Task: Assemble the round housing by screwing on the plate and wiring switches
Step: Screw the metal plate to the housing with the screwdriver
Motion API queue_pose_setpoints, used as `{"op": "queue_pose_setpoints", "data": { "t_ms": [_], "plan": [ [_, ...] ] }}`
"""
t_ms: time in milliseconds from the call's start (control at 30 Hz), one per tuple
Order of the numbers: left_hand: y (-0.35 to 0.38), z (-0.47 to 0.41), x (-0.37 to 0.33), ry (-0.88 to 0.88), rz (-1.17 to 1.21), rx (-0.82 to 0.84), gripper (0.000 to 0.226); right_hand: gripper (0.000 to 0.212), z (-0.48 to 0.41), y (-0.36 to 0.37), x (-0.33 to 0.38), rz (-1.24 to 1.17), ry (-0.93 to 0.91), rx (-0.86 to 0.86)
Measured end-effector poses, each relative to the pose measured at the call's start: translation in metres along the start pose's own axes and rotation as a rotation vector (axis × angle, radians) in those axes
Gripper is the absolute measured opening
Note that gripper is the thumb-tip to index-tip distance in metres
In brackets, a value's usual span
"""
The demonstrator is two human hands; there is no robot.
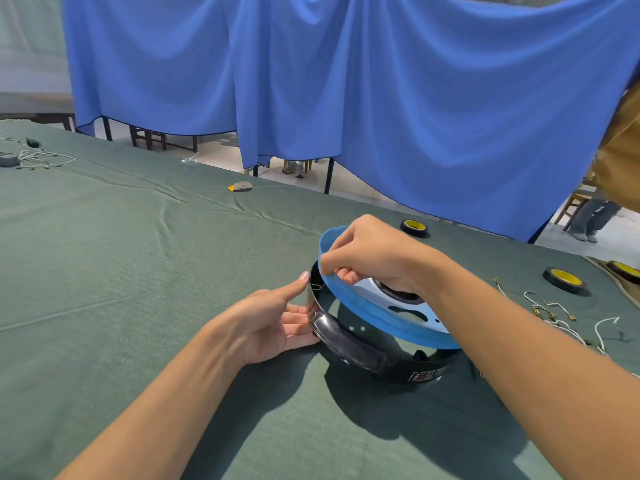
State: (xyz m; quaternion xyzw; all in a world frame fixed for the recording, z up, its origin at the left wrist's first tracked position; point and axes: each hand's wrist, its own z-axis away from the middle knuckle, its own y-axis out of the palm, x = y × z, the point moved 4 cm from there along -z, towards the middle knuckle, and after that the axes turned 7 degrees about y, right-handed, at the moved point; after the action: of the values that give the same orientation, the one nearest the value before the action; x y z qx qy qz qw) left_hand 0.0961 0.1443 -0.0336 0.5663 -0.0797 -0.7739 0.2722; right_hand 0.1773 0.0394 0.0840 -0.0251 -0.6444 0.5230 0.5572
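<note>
A round black housing ring (367, 355) lies on the green cloth in front of me. Tilted over it is a round plate with a blue rim (391, 322) and a pale face with cutouts. My right hand (374, 258) grips the plate's far left rim from above, fingers curled round the edge, lifting that side above the ring. My left hand (277, 317) rests against the ring's left outer wall with straight fingers, the forefinger lying up along the rim. Loose white wires with brass terminals (554, 317) lie to the right.
Three black tape rolls with yellow cores (564, 280) sit at the right and behind the housing. More white wires and small dark parts (34, 157) lie far left. A small yellow-grey scrap (240, 186) lies near the far table edge. Blue curtains hang behind; a person stands at right.
</note>
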Motion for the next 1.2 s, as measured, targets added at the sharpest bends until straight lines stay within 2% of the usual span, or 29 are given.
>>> {"op": "queue_pose_setpoints", "data": {
  "t_ms": [133, 233, 433, 567, 733, 933, 1067, 1200],
  "plan": [
    [0.000, -0.001, 0.001, -0.005, -0.001, -0.005, 0.050, 0.015, -0.003, -0.002, -0.002, -0.077, 0.050, 0.061],
    [0.000, -0.002, 0.000, -0.001, -0.022, 0.004, 0.056, 0.011, -0.002, 0.000, 0.001, -0.113, 0.067, 0.126],
    [0.002, -0.003, 0.000, 0.038, -0.035, 0.019, 0.063, 0.005, -0.005, 0.006, 0.009, -0.133, 0.065, 0.150],
    [0.001, -0.004, 0.001, 0.040, -0.026, 0.025, 0.056, 0.018, -0.005, 0.012, 0.009, -0.093, 0.080, 0.146],
    [0.003, -0.004, 0.000, 0.061, -0.068, 0.015, 0.066, 0.014, -0.005, 0.010, 0.015, -0.152, 0.068, 0.173],
    [0.002, -0.004, 0.000, 0.071, -0.086, 0.012, 0.066, 0.027, -0.006, 0.007, 0.011, -0.277, 0.059, 0.237],
    [0.005, -0.002, 0.000, 0.071, -0.090, 0.021, 0.066, 0.016, -0.004, 0.006, 0.008, -0.372, 0.073, 0.321],
    [0.004, -0.003, 0.000, 0.075, -0.114, 0.020, 0.062, 0.013, -0.003, 0.003, 0.003, -0.422, 0.076, 0.385]
  ]
}}
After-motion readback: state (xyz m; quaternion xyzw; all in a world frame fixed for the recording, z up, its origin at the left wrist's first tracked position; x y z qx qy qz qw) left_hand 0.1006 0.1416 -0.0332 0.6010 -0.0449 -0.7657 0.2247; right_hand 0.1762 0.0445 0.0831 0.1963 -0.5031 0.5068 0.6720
